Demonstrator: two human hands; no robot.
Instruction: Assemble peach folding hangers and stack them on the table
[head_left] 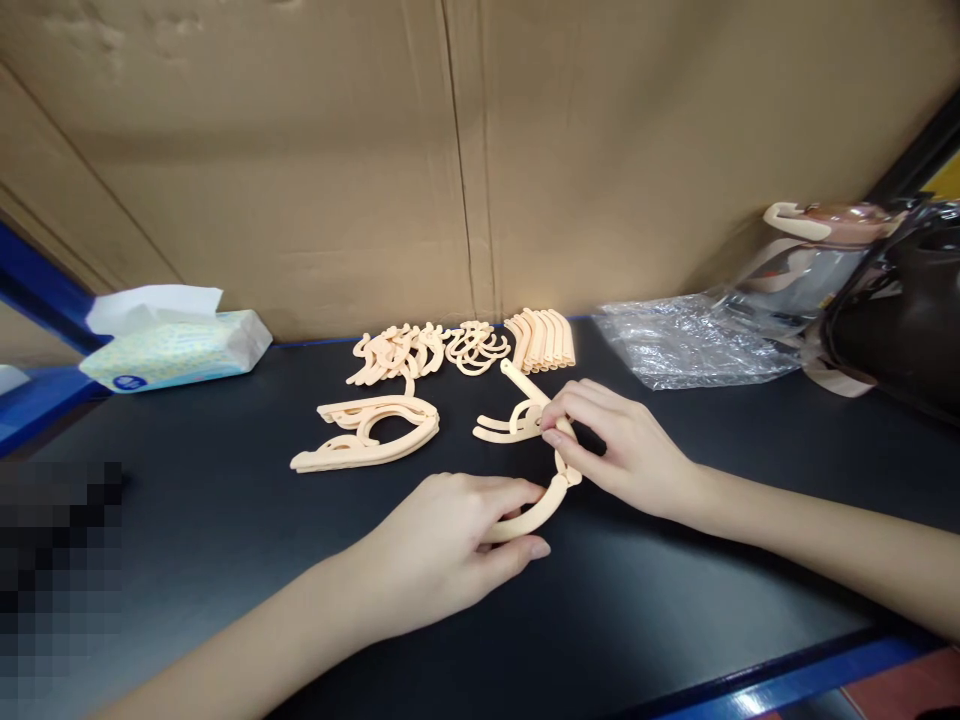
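Left hand (pixel 450 540): closed on the curved near arm of a cream plastic folding hanger (pixel 534 518), forefinger along its upper side and thumb along its lower side.
Right hand (pixel 626 450): thumb and fingertips pinched on the same hanger close to its middle, hiding part of it.
Hanger in hand: at the centre right of the worktop (pixel 225 530), between the two hands; its near arm bends toward the left hand, its other arm slants up and away past the right fingertips, and curved prongs point left from the middle. Whether it touches the surface, I cannot tell.
Folded hanger (pixel 367 455): lying flat beyond the left hand, its rounded end toward the right.
Loose parts: along the back, a heap of small curved pieces (pixel 397 352), then a tangle of thin hooks (pixel 480 346), then a neat row of bent arms (pixel 540 340).
Tissue pack (pixel 187 350): back left, one sheet standing out of the top.
Right end: a crinkled clear plastic bag (pixel 690 340), a drinking bottle (pixel 817 268) and a glossy black bag (pixel 900 310).
Backdrop: brown cardboard (pixel 300 170).
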